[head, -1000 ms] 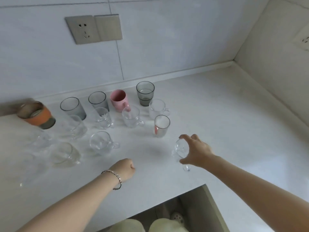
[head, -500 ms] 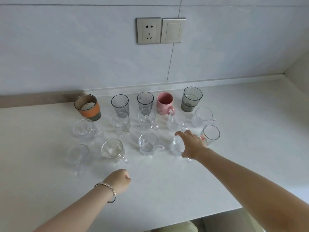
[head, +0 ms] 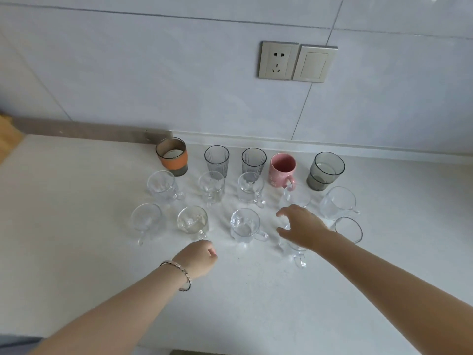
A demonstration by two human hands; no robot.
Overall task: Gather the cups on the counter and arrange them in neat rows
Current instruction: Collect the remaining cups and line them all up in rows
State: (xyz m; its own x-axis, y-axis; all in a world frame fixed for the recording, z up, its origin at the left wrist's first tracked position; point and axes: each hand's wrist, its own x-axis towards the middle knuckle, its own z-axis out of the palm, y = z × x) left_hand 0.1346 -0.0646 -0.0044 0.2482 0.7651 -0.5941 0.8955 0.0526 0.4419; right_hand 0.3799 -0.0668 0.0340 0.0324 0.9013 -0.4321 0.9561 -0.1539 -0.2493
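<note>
Cups stand in three rows on the white counter (head: 76, 265). The back row holds an orange-banded cup (head: 172, 157), two ribbed grey glasses (head: 216, 159) (head: 253, 162), a pink mug (head: 281, 170) and a dark grey glass (head: 325, 170). Several clear glass mugs fill the middle and front rows. My right hand (head: 300, 228) grips a clear glass mug (head: 294, 252) from above; it stands in the front row, handle toward me, largely hidden by the hand. A clear tumbler (head: 348, 228) is to its right. My left hand (head: 198, 257) rests in a fist before the front row, holding nothing.
The tiled wall (head: 153, 73) rises right behind the back row, with a socket (head: 277, 60) and a switch (head: 314, 64) on it. A grey strip (head: 84, 129) runs along the wall at the left. A wooden edge (head: 6, 139) shows at the far left.
My right hand carried the clear mug from the counter's right side to the left and set it into the front row. My view swung left. The left fist stayed near the front row.
</note>
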